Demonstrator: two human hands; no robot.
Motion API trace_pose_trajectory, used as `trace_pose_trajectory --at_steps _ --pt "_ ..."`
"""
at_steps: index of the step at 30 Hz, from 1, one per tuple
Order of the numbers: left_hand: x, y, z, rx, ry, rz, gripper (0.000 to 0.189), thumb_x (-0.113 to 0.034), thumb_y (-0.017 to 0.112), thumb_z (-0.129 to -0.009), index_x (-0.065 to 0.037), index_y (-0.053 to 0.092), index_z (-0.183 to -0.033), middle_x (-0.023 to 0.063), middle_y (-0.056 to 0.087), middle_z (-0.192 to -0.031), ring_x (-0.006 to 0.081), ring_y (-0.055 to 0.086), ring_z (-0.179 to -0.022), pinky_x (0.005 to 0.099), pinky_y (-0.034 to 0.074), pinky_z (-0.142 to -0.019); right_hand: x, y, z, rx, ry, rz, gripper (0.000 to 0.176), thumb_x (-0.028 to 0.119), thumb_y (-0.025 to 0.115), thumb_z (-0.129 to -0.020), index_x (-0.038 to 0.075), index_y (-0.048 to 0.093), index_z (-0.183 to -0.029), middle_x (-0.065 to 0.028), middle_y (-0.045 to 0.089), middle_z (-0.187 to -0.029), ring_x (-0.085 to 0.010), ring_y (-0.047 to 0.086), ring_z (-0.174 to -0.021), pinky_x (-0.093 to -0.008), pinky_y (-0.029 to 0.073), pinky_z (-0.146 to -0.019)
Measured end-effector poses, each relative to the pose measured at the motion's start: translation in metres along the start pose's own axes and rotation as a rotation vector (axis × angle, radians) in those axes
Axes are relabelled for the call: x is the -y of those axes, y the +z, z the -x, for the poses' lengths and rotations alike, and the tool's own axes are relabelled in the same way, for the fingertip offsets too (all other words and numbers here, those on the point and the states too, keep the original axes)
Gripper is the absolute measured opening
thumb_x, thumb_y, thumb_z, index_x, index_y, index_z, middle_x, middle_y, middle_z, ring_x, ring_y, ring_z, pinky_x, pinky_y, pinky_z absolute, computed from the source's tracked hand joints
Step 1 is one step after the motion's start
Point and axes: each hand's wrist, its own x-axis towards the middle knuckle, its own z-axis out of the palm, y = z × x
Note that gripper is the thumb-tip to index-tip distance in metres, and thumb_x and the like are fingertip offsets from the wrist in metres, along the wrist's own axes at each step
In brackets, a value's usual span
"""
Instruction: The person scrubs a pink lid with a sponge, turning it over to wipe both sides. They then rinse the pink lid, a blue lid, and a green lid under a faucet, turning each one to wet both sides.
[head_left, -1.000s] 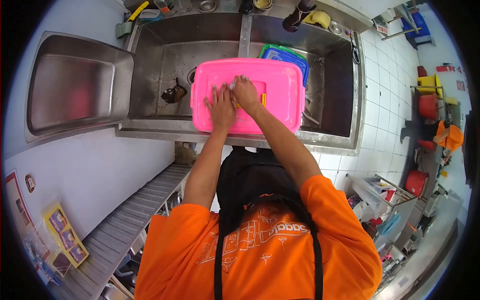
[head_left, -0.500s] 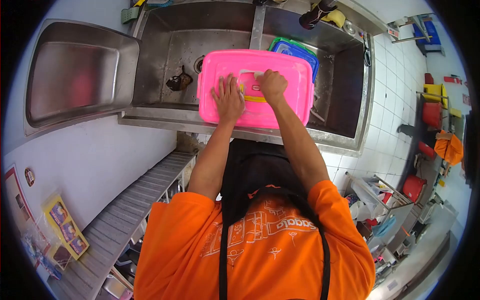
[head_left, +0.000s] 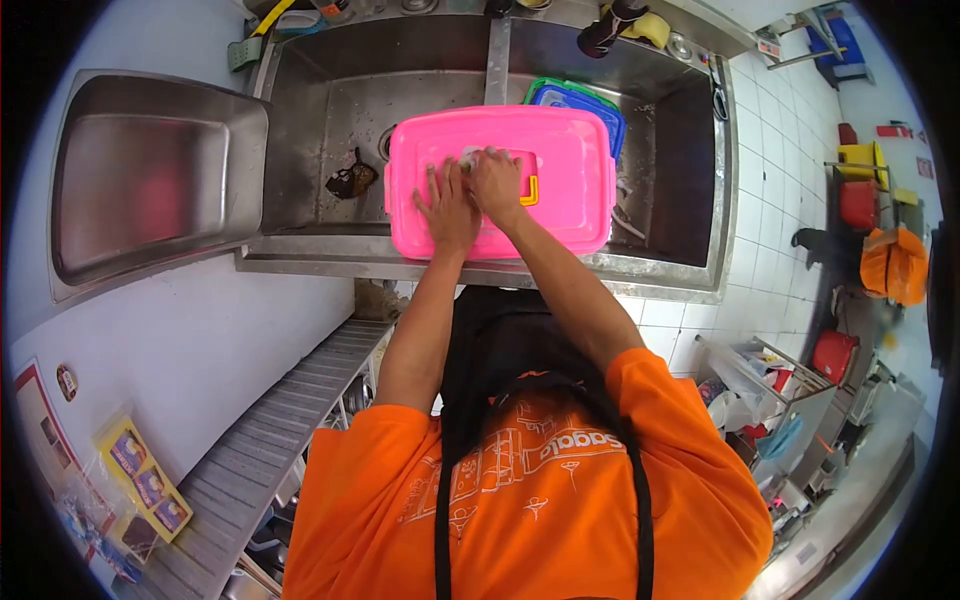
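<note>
- scrubbing the pink box (head_left: 570,180) looks mid-way to me; it lies flat across the front rim of the sink (head_left: 480,268), over the divider between the two basins, top face up
- left hand (head_left: 445,212) is laid flat on the box with the fingers spread, pinning it down, not gripping anything
- right hand (head_left: 497,185) is curled closed round a whitish pad (head_left: 470,157), pressed on the top face just beside the yellow clip (head_left: 530,190)
- my guess at progress: the middle of the top is being worked; the far right part and the sides look untouched, though I can't really make out suds either way; no water is visible running, so I'd judge rinsing is not yet done
- what's inside the pink box: can't tell, the top face hides it
- behind it, in the right basin (head_left: 670,160), a blue lid with a green edge (head_left: 580,103) pokes out, mostly covered by the box, so I can't say whether it sits on a container
- left basin (head_left: 330,110) is mostly bare steel; there's a dark scrap (head_left: 350,183) lying near the drain, too small to name
- left of the sink a big steel tub (head_left: 150,170) sits on the counter; nothing shows in it
- on the back ledge there's a yellow sponge (head_left: 648,30) and a dark bottle (head_left: 600,38), both well apart from the hands
</note>
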Motion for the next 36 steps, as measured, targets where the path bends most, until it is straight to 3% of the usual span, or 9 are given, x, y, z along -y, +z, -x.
trace_pose_trajectory --at_steps 3,8,11,15,20,28,31,34,36 --pt "-0.001 0.004 -0.002 -0.006 -0.029 0.010 0.060 -0.024 0.053 -0.090 -0.012 0.031 -0.145 0.0012 0.027 -0.155 0.0317 0.018 -0.146 0.0705 0.018 -0.106 -0.013 -0.011 0.004 0.141 -0.167 0.119 0.019 0.026 0.060 -0.082 0.009 0.068 -0.088 -0.0095 0.066 -0.097 -0.0276 0.060 -0.098 -0.0481 0.042 -0.080" --pt "-0.008 0.002 -0.005 -0.019 -0.044 -0.014 0.053 -0.027 0.048 -0.094 -0.011 0.035 -0.143 0.0014 0.030 -0.154 0.0316 0.020 -0.145 0.0696 0.018 -0.106 -0.028 -0.014 -0.009 0.021 -0.467 0.291 0.017 0.020 0.057 -0.083 0.010 0.066 -0.094 -0.0082 0.067 -0.102 -0.0283 0.059 -0.099 -0.0486 0.040 -0.081" --pt "-0.008 0.005 -0.005 -0.073 -0.047 -0.010 0.045 -0.026 0.043 -0.097 -0.012 0.040 -0.140 0.0016 0.034 -0.152 0.0315 0.022 -0.145 0.0679 0.019 -0.108 -0.046 -0.029 -0.006 -0.032 -0.503 0.342 0.019 0.021 0.056 -0.085 0.007 0.066 -0.090 -0.0114 0.067 -0.095 -0.0264 0.058 -0.099 -0.0458 0.040 -0.084" --pt "-0.009 0.001 -0.005 -0.060 -0.084 0.002 0.044 -0.027 0.041 -0.098 -0.012 0.042 -0.139 0.0017 0.034 -0.152 0.0309 0.023 -0.145 0.0671 0.020 -0.108 -0.070 -0.051 -0.005 -0.012 -0.462 0.494 0.019 0.018 0.054 -0.086 0.005 0.064 -0.095 -0.0122 0.067 -0.093 -0.0268 0.058 -0.097 -0.0438 0.041 -0.082" --pt "-0.010 0.006 -0.007 -0.066 -0.109 -0.025 0.044 -0.027 0.041 -0.098 -0.012 0.042 -0.139 0.0009 0.035 -0.152 0.0296 0.024 -0.144 0.0662 0.019 -0.109 -0.058 -0.052 0.016 0.154 -0.299 0.317 0.019 0.015 0.050 -0.088 0.003 0.062 -0.098 -0.0150 0.066 -0.090 -0.0299 0.058 -0.094 -0.0424 0.043 -0.076" --pt "-0.006 0.014 -0.007 -0.022 -0.105 -0.051 0.049 -0.027 0.046 -0.095 -0.013 0.039 -0.142 0.0005 0.030 -0.155 0.0289 0.020 -0.146 0.0660 0.015 -0.110 -0.030 -0.023 0.051 0.061 -0.193 0.162 0.019 0.014 0.052 -0.084 0.000 0.063 -0.092 -0.0166 0.065 -0.091 -0.0333 0.058 -0.096 -0.0455 0.045 -0.077" --pt "-0.002 0.008 -0.008 0.001 -0.092 -0.065 0.054 -0.027 0.049 -0.093 -0.012 0.036 -0.143 -0.0003 0.028 -0.156 0.0292 0.018 -0.146 0.0661 0.015 -0.111 -0.018 -0.011 0.044 0.058 -0.226 -0.066 0.018 0.016 0.051 -0.088 0.002 0.063 -0.091 -0.0176 0.065 -0.087 -0.0362 0.060 -0.091 -0.0492 0.047 -0.082" --pt "-0.002 -0.002 -0.006 0.017 -0.085 -0.026 0.056 -0.027 0.050 -0.092 -0.012 0.035 -0.144 -0.0006 0.028 -0.156 0.0301 0.018 -0.146 0.0662 0.015 -0.111 -0.015 -0.022 0.035 -0.029 -0.253 -0.052 0.016 0.017 0.053 -0.086 0.005 0.064 -0.089 -0.0156 0.065 -0.089 -0.0343 0.059 -0.092 -0.0486 0.047 -0.081" --pt "-0.001 -0.003 -0.002 0.048 -0.080 -0.009 0.055 -0.027 0.050 -0.093 -0.011 0.036 -0.144 -0.0004 0.028 -0.156 0.0306 0.019 -0.146 0.0663 0.015 -0.111 -0.028 -0.039 0.028 0.203 -0.392 0.300 0.017 0.017 0.054 -0.084 0.008 0.065 -0.093 -0.0117 0.065 -0.099 -0.0309 0.057 -0.102 -0.0485 0.045 -0.088"
